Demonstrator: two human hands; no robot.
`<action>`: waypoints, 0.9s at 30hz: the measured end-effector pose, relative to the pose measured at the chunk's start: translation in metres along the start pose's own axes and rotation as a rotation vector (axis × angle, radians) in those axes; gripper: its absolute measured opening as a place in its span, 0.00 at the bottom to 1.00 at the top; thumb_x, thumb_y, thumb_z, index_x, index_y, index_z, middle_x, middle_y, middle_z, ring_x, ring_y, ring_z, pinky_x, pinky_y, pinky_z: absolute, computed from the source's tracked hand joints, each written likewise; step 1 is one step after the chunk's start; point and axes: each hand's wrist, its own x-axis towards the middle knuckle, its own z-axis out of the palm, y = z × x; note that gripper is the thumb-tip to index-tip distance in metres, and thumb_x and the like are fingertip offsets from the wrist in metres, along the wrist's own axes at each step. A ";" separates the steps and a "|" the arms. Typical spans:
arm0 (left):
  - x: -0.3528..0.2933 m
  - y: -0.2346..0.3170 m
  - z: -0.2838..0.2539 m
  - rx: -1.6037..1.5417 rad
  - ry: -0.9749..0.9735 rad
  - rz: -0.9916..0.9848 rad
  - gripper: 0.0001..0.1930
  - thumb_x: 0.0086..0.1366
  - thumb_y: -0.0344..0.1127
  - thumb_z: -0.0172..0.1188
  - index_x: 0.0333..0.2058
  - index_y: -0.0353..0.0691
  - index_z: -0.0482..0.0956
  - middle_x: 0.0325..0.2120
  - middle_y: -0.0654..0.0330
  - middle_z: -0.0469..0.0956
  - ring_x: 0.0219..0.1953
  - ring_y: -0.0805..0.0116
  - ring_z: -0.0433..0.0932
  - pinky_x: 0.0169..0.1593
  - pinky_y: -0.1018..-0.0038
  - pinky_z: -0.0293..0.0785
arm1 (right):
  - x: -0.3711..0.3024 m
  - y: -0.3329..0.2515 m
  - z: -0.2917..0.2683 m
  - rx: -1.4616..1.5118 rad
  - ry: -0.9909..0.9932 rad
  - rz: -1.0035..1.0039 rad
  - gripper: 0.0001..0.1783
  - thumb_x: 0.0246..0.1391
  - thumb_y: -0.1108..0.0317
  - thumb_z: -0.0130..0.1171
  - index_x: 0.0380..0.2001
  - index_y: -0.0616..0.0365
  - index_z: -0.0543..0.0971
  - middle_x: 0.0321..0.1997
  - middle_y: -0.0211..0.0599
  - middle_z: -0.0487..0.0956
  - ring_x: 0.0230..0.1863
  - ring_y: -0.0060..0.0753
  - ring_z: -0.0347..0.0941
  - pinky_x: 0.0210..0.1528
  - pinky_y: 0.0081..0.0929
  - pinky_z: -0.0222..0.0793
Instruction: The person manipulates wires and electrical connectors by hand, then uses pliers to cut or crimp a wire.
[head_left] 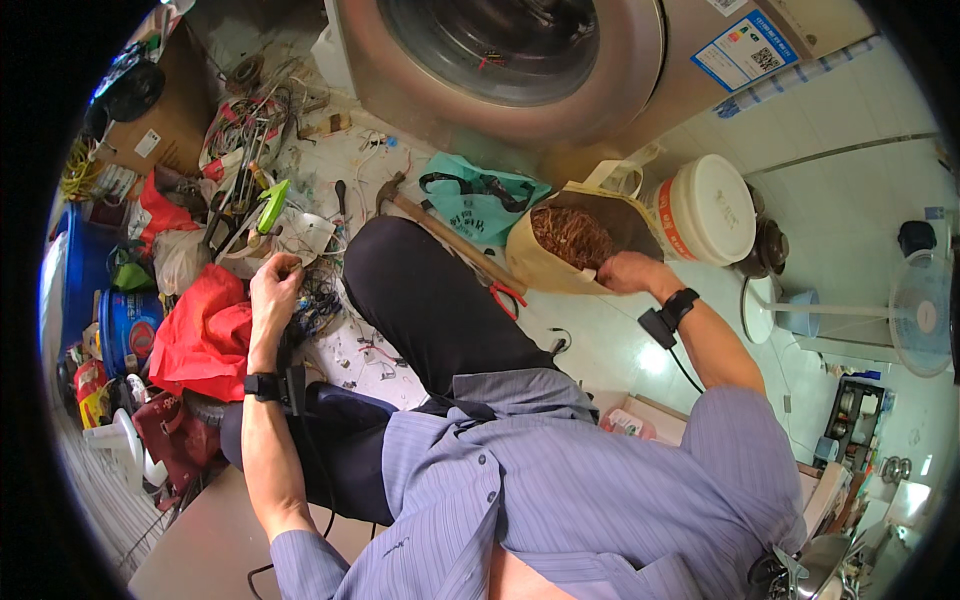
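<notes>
**R hand at bag of coppery strands; L fingertips bunched**

(Clock = full view, 12 at top.) R hand [635,272], 3 o'clk: fingers curled at the near rim of the yellow bag [543,262]; can't tell if they're gripping the edge, the fill or nothing. L hand [275,285], 9 o'clk: thumb & fingertips drawn tog.; can't tell if anything's btwn them.

Yellow bag sits at approx 2 o'clk: soft, smooth-sided, boxy. Inside, coppery strands [572,236]: thin, tangled, reddish-brown. Dark cables [318,298] lie in a messy heap near L hand.

Under it all, glossy pale floor [640,350], littered w/ scraps towards 10 o'clk. Crinkly teal bag [480,205] at 12, w/ washing machine [500,60] (round glass door) beyond; white lidded bucket [715,215] at 2; creased red bag [200,340] at 9; cardboard box [165,130] at 10.

Yellow bag's mouth faces up to cam, long axis approx 10-to-4. Wooden-handled hammer [455,235] just to its left runs much the same way, head at the 10 end.
</notes>
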 end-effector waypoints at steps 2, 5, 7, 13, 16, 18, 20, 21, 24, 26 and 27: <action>-0.002 0.002 -0.002 0.026 -0.009 0.003 0.10 0.60 0.29 0.61 0.40 0.34 0.82 0.29 0.58 0.83 0.30 0.71 0.79 0.38 0.74 0.75 | -0.006 -0.013 -0.036 0.134 0.056 0.046 0.19 0.49 0.63 0.62 0.46 0.51 0.83 0.40 0.45 0.83 0.43 0.50 0.79 0.45 0.43 0.73; -0.001 0.008 -0.003 0.019 0.000 -0.019 0.10 0.60 0.29 0.62 0.40 0.35 0.82 0.30 0.58 0.83 0.31 0.71 0.79 0.39 0.73 0.75 | -0.011 -0.007 -0.071 0.140 0.286 -0.032 0.19 0.46 0.65 0.65 0.44 0.53 0.83 0.47 0.48 0.81 0.49 0.53 0.76 0.51 0.41 0.73; -0.006 0.013 -0.010 -0.274 -0.019 -0.103 0.12 0.62 0.30 0.62 0.43 0.33 0.80 0.30 0.60 0.82 0.30 0.74 0.77 0.35 0.76 0.73 | -0.016 -0.024 -0.105 0.159 0.436 -0.092 0.21 0.46 0.66 0.67 0.47 0.55 0.81 0.52 0.48 0.78 0.52 0.54 0.74 0.53 0.42 0.71; -0.016 0.054 -0.029 -0.813 -0.137 -0.184 0.18 0.67 0.35 0.61 0.52 0.31 0.76 0.36 0.57 0.82 0.33 0.70 0.81 0.37 0.74 0.78 | -0.034 -0.109 -0.161 -0.010 0.677 -0.265 0.16 0.51 0.68 0.64 0.44 0.57 0.80 0.41 0.46 0.78 0.45 0.53 0.75 0.47 0.43 0.72; -0.023 0.071 -0.037 -1.154 -0.254 -0.206 0.15 0.70 0.34 0.57 0.52 0.32 0.76 0.41 0.51 0.83 0.35 0.68 0.83 0.37 0.76 0.80 | -0.018 -0.165 -0.190 0.041 0.706 -0.408 0.14 0.52 0.69 0.64 0.42 0.57 0.80 0.40 0.44 0.78 0.42 0.51 0.76 0.43 0.41 0.73; -0.032 0.067 -0.046 -1.282 -0.295 -0.161 0.15 0.71 0.33 0.56 0.52 0.33 0.76 0.42 0.49 0.83 0.37 0.66 0.84 0.38 0.75 0.81 | 0.002 -0.217 -0.207 0.089 0.769 -0.591 0.11 0.53 0.70 0.64 0.40 0.57 0.79 0.39 0.43 0.78 0.38 0.49 0.77 0.40 0.39 0.74; -0.042 0.070 -0.049 -1.329 -0.304 -0.141 0.14 0.71 0.33 0.56 0.52 0.33 0.76 0.43 0.47 0.82 0.38 0.64 0.85 0.39 0.74 0.82 | 0.023 -0.265 -0.218 0.124 0.825 -0.773 0.11 0.53 0.69 0.64 0.40 0.57 0.79 0.38 0.43 0.79 0.39 0.50 0.77 0.40 0.38 0.75; -0.045 0.072 -0.051 -1.316 -0.279 -0.134 0.14 0.71 0.35 0.56 0.50 0.35 0.76 0.43 0.48 0.82 0.39 0.61 0.85 0.39 0.72 0.81 | 0.033 -0.290 -0.224 0.129 0.838 -0.834 0.13 0.53 0.68 0.64 0.41 0.58 0.79 0.38 0.44 0.79 0.39 0.50 0.78 0.40 0.38 0.75; -0.044 0.080 -0.055 -1.339 -0.273 -0.083 0.12 0.71 0.35 0.56 0.49 0.38 0.74 0.42 0.50 0.82 0.40 0.63 0.84 0.38 0.72 0.81 | 0.060 -0.346 -0.227 0.306 0.743 -0.905 0.17 0.52 0.67 0.65 0.44 0.61 0.78 0.37 0.46 0.80 0.38 0.46 0.79 0.41 0.37 0.76; -0.046 0.085 -0.058 -1.282 -0.175 -0.029 0.12 0.72 0.36 0.55 0.49 0.38 0.72 0.40 0.55 0.82 0.40 0.66 0.83 0.37 0.73 0.80 | 0.078 -0.369 -0.223 0.397 0.765 -1.033 0.19 0.49 0.69 0.65 0.45 0.61 0.78 0.35 0.46 0.80 0.35 0.45 0.80 0.40 0.36 0.76; -0.044 0.089 -0.062 -1.240 -0.157 -0.043 0.12 0.73 0.37 0.54 0.49 0.37 0.71 0.38 0.58 0.81 0.39 0.68 0.82 0.38 0.73 0.80 | 0.088 -0.374 -0.225 0.346 0.794 -1.013 0.17 0.49 0.70 0.65 0.44 0.61 0.79 0.35 0.45 0.81 0.35 0.45 0.80 0.39 0.36 0.76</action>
